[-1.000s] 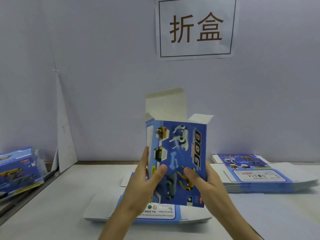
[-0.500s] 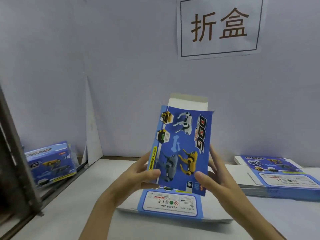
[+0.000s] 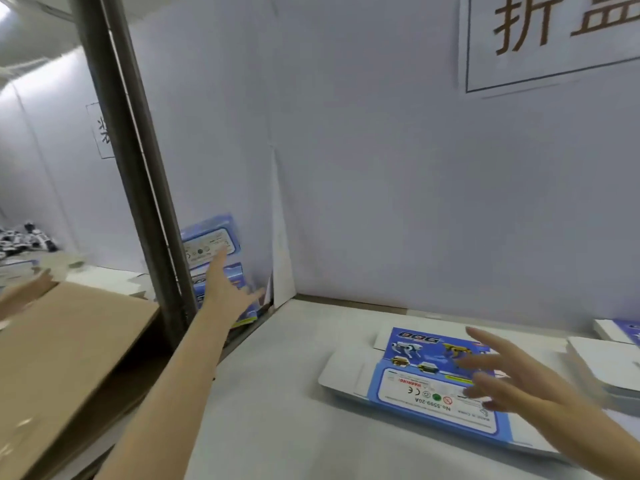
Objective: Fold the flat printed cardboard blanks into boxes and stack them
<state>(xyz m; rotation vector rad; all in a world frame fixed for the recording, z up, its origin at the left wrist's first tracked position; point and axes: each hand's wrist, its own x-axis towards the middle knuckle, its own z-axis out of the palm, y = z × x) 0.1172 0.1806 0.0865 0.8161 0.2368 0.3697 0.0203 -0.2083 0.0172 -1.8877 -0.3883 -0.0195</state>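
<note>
Folded blue printed cardboard boxes are sitting stacked in the left corner, with the left hand reaching at them, fingers straight and gripping nothing, so the stacking step looks to be wrapping up. A flat blue-and-white printed blank is lying on the white table under the right hand, which is hovering spread and empty; the next move is likely needing an edge pinch to lift it. The grey metal post is hiding part of the stack, and blur is masking fingertip contact.

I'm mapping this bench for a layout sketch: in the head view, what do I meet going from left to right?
brown cardboard sheet → metal post → stacked folded boxes → flat printed blank → pile of blanks at the right edge
</note>
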